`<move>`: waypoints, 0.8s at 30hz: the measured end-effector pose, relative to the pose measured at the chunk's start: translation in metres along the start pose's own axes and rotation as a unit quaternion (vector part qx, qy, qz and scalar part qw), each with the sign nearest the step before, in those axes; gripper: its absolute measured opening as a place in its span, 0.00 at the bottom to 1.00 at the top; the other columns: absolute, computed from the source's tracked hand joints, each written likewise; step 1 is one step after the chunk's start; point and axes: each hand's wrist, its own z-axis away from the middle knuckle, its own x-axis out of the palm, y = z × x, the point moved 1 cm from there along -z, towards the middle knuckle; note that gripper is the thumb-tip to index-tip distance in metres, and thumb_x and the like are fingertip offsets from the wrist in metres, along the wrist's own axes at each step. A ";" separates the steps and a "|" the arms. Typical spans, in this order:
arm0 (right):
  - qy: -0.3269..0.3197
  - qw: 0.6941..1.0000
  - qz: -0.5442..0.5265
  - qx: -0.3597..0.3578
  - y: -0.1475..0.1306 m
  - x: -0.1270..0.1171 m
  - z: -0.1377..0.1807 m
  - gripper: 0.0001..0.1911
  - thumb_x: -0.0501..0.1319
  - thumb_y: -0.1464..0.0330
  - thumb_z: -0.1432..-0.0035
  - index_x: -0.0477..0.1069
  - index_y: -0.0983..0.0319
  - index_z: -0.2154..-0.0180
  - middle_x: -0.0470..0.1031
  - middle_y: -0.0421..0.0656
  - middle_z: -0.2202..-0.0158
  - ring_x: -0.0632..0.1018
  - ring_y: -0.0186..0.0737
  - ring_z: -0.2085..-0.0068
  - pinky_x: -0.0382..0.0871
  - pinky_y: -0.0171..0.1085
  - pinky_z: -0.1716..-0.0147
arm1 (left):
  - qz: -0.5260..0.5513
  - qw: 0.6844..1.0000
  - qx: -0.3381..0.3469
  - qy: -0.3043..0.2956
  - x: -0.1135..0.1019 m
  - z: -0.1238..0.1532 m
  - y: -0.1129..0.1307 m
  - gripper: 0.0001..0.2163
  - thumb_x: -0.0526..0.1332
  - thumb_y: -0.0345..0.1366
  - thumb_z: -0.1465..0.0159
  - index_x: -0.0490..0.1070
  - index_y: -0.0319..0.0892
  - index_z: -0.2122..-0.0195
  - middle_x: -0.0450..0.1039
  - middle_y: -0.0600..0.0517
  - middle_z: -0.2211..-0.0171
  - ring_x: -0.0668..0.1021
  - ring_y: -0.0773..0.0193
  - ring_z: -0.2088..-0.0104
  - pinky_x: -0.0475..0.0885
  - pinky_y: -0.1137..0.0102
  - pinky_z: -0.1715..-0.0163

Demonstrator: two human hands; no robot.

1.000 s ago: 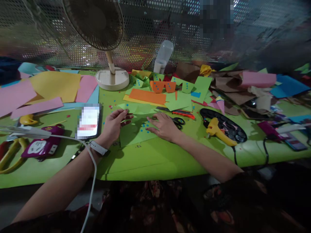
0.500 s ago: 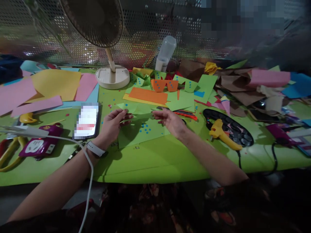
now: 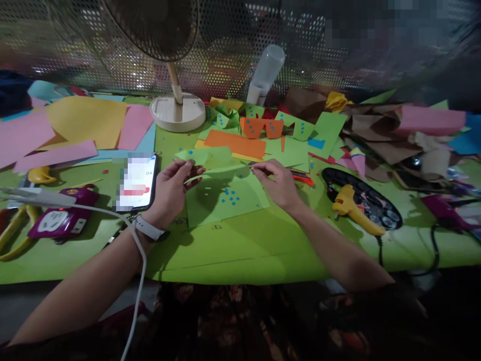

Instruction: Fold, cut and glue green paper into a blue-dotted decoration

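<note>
A thin light-green paper cutout (image 3: 216,159) is raised above the table between my hands. My left hand (image 3: 173,183) pinches its left end between thumb and forefinger, the other fingers loosely curled. At its right end my right hand (image 3: 276,183) has thumb and forefinger pressed together; the fingertips cover the exact grip. Beneath them lies a green paper sheet (image 3: 210,210) with several small blue paper bits (image 3: 231,196) scattered on it. Behind stand folded orange paper glasses (image 3: 252,129) with blue dots, beside similar green ones (image 3: 303,129).
A phone (image 3: 137,183) lies left of my left hand. A white cable (image 3: 141,265) crosses my left forearm. To the right, a yellow glue gun (image 3: 351,208) rests on a black palette (image 3: 376,200). A fan base (image 3: 176,115) and a clear bottle (image 3: 266,67) stand at the back.
My right hand has closed its fingertips at the cutout's right end; its fingers were looser before. The cutout now shows more of its face. The whole view has shifted slightly.
</note>
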 end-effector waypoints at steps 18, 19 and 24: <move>-0.130 0.961 0.235 -0.069 0.029 0.029 -0.026 0.06 0.61 0.75 0.38 0.76 0.61 0.66 0.74 0.45 0.63 0.75 0.44 0.59 0.68 0.44 0.57 | -0.002 0.998 -0.055 -0.018 0.002 0.001 -0.004 0.10 0.73 0.36 0.48 0.74 0.41 0.70 0.79 0.51 0.71 0.82 0.64 0.69 0.76 0.73 0.71; -0.129 0.962 0.230 -0.067 0.029 0.029 -0.026 0.06 0.61 0.75 0.39 0.75 0.61 0.67 0.74 0.45 0.63 0.75 0.44 0.60 0.68 0.44 0.57 | -0.005 0.998 -0.055 -0.017 0.002 0.001 -0.003 0.09 0.73 0.36 0.48 0.74 0.41 0.70 0.78 0.51 0.71 0.81 0.64 0.70 0.76 0.73 0.71; -0.113 0.972 0.199 -0.056 0.030 0.026 -0.027 0.06 0.63 0.76 0.40 0.74 0.62 0.68 0.74 0.44 0.65 0.75 0.42 0.61 0.68 0.43 0.58 | -0.003 0.999 -0.051 -0.017 0.001 0.000 -0.004 0.11 0.74 0.37 0.49 0.75 0.41 0.69 0.78 0.52 0.70 0.81 0.65 0.70 0.76 0.72 0.70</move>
